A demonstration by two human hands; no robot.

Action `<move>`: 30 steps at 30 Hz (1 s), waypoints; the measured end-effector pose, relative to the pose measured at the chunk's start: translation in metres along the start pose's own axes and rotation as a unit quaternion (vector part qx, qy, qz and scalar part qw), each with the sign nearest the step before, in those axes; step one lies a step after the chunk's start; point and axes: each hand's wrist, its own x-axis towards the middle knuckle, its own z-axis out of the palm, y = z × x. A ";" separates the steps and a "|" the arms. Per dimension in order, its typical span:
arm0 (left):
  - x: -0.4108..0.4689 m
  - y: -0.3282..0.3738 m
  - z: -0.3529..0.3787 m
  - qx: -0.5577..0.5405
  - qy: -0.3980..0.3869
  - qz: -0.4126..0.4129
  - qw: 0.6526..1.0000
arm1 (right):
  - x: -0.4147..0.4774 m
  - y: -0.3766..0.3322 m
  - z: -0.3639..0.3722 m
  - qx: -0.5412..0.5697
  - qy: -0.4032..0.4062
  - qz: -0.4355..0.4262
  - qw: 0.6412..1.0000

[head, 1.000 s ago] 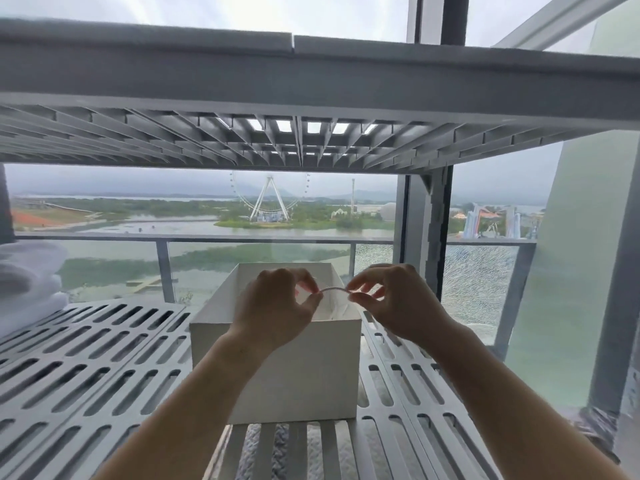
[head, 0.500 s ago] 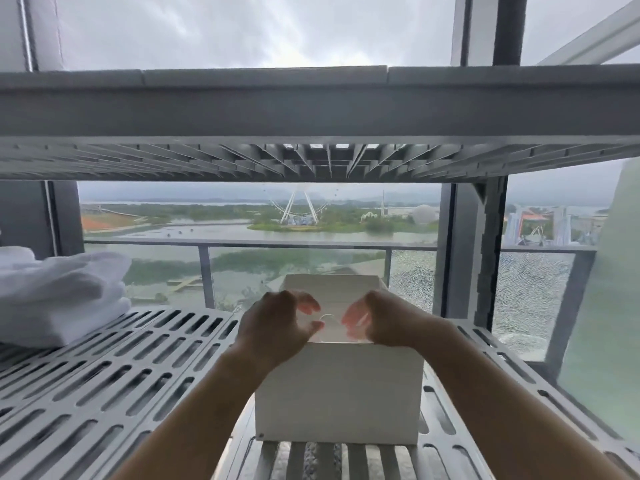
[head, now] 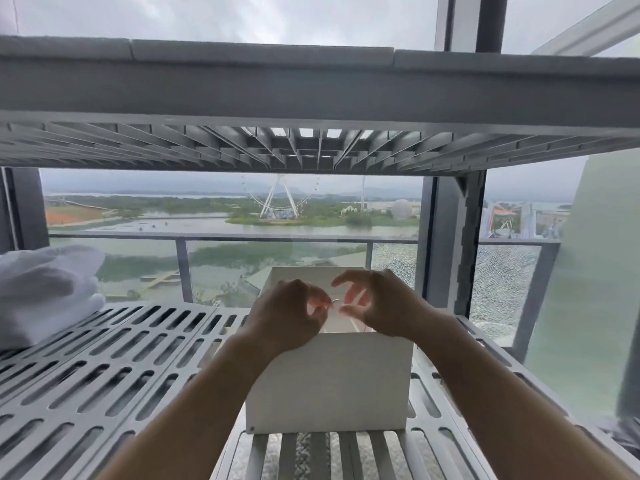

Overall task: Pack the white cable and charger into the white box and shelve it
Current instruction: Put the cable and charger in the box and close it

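The open white box (head: 329,382) stands on the slatted grey shelf (head: 104,368), near its front edge. Both hands hover over the box's opening. My left hand (head: 287,315) pinches a thin white cable (head: 335,301) between thumb and fingers. My right hand (head: 377,306) holds the same cable's other part, its upper fingers curled apart. A short loop of cable shows between the fingertips; the rest hangs into the box out of sight. I see no charger.
Folded white cloth (head: 45,289) lies on the shelf at the left. A second slatted shelf (head: 311,98) runs overhead. A grey upright post (head: 460,244) stands behind the box on the right. Window glass and a balcony railing lie beyond.
The stretched cable between my hands has shrunk to a small loop as both hands came together and lowered over the box. The view shifted, so the box sits more to the right.
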 end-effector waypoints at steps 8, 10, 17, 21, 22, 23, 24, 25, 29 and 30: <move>0.004 -0.008 -0.002 -0.029 -0.010 0.027 0.999 | -0.001 0.006 -0.003 -0.062 0.058 0.011 0.996; 0.009 -0.008 0.001 -0.017 -0.017 0.028 0.999 | 0.002 0.004 -0.001 -0.066 0.096 0.015 0.993; 0.023 -0.013 0.007 0.019 -0.032 -0.027 0.999 | 0.002 0.011 0.003 -0.010 0.002 0.061 0.998; 0.029 -0.020 0.013 0.088 -0.077 -0.091 0.989 | 0.003 0.015 0.008 -0.018 -0.090 0.104 0.990; 0.030 -0.022 0.014 0.090 -0.080 -0.100 0.988 | 0.003 0.015 0.009 -0.016 -0.095 0.106 0.990; 0.030 -0.024 0.015 0.082 -0.075 -0.104 0.988 | 0.003 0.015 0.009 -0.013 -0.097 0.105 0.990; 0.031 -0.025 0.015 0.066 -0.067 -0.100 0.991 | 0.002 0.014 0.009 -0.009 -0.100 0.104 0.989; 0.030 -0.026 0.014 0.048 -0.057 -0.087 0.993 | 0.002 0.013 0.009 -0.006 -0.103 0.103 0.989; 0.023 -0.024 0.009 -0.008 -0.016 0.004 1.000 | 0.001 0.006 0.008 -0.015 -0.073 0.079 0.994; 0.020 -0.024 0.008 -0.019 -0.011 0.027 0.999 | 0.000 0.004 0.008 -0.016 -0.059 0.066 0.996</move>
